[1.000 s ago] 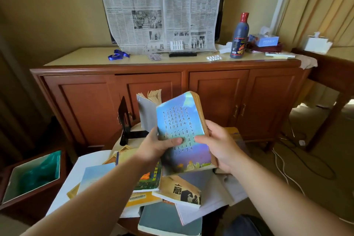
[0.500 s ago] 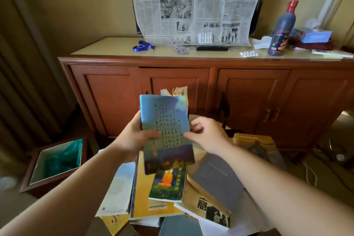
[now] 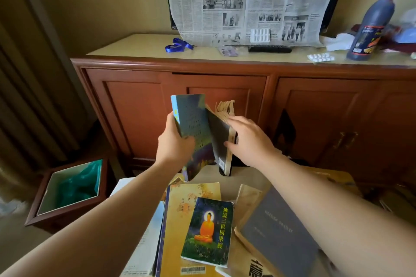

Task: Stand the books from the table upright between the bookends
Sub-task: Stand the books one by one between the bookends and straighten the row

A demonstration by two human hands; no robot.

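Note:
My left hand [image 3: 174,141] grips a blue-covered book [image 3: 191,123] by its spine, upright and tilted, above the table's far end. Right beside it a grey book [image 3: 219,141] with yellowed pages stands on end. My right hand [image 3: 249,139] holds that book, thumb on the near cover and fingers over the page edges. A black bookend [image 3: 286,132] rises to the right of this hand. Several more books lie flat nearer me, among them a green one with an orange seated figure [image 3: 207,229], a yellow one [image 3: 180,209] and a grey-blue one [image 3: 276,227].
A wooden sideboard [image 3: 225,69] stands just behind the table, with a newspaper, a dark bottle [image 3: 371,24], a remote [image 3: 270,49] and a blue lanyard [image 3: 179,45] on top. A wooden bin with a green liner [image 3: 69,189] sits on the floor at the left.
My right hand has let go of the blue book and taken the standing grey book. My left hand has turned the blue book more edge-on and brought it up beside the grey one.

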